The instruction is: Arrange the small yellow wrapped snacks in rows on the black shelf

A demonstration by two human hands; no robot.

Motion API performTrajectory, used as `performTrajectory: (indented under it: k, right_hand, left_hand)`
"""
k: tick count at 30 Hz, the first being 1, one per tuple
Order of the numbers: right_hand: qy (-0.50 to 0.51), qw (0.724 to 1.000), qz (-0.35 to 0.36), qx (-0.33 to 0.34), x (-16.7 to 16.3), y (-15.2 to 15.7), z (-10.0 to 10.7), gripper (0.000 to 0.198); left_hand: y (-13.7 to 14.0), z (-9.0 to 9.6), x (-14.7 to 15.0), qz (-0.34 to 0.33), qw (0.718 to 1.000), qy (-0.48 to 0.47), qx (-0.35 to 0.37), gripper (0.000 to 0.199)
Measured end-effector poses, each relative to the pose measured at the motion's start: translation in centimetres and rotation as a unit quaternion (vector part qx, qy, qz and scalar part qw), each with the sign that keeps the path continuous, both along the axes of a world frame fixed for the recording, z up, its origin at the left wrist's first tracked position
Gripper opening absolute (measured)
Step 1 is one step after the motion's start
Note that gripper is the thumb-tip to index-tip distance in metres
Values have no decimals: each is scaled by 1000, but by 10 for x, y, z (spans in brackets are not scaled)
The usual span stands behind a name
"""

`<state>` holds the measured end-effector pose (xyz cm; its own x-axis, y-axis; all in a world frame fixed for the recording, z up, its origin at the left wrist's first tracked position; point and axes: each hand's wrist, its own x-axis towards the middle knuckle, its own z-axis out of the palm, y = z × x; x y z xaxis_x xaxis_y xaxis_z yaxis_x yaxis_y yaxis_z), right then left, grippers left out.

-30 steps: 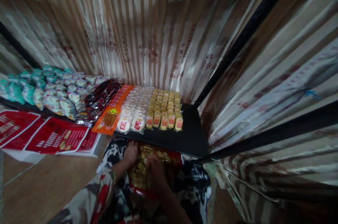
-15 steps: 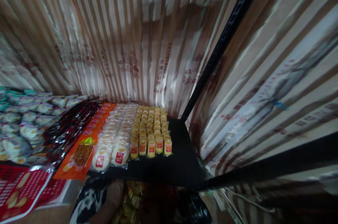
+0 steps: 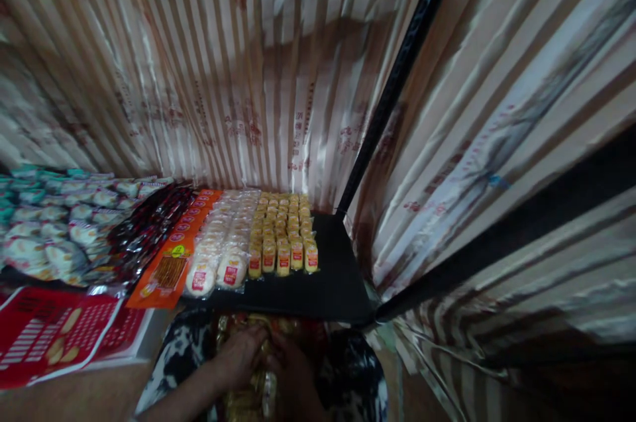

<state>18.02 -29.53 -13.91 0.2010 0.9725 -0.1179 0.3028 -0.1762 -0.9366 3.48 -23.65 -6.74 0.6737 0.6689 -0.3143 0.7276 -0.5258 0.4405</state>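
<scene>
My left hand (image 3: 244, 354) and my right hand (image 3: 291, 369) are close together low in the view, over a pile of gold-wrapped snack packets (image 3: 248, 402) between my knees. The fingers of both hands are curled in at a gold-wrapped packet (image 3: 262, 324), though dim light and blur hide the exact grip. Beyond them, a black shelf (image 3: 318, 293) carries rows of small yellow snack packs (image 3: 283, 256) with red labels. Left of these stand two rows of round white rice crackers (image 3: 232, 269) in clear wrappers.
An orange snack bag (image 3: 166, 269), dark shiny packets (image 3: 144, 230) and white-and-green packets (image 3: 64, 210) fill the shelf's left side. A red printed package (image 3: 54, 336) sits lower left. Black posts (image 3: 382, 110) frame the right, with a striped sheet (image 3: 278, 77) behind.
My view has tilted and shifted slightly, showing the upper shelf edge. Both hands now meet at the gold packets, where before only one dim arm showed on the left.
</scene>
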Motion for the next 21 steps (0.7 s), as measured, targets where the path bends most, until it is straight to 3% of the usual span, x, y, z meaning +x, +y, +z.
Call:
performTrajectory:
  k: [5,9,16,21]
  right_hand:
    - [-41,998,47,11,22,-9,33,32]
    - [-112,992,48,34,35,-9,59,29]
    - [-66,995,-50,54,50,19,87,38]
    - [-32,993,-69,94,63,44,95,32]
  left_hand:
    - [3,41,14,-36,999,-28,22,23]
    - [8,61,28,-25,995,-90,34,23]
    - [19,58,61,113,958,-249,86,38]
    - [31,63,80,174,931,-294,128,42]
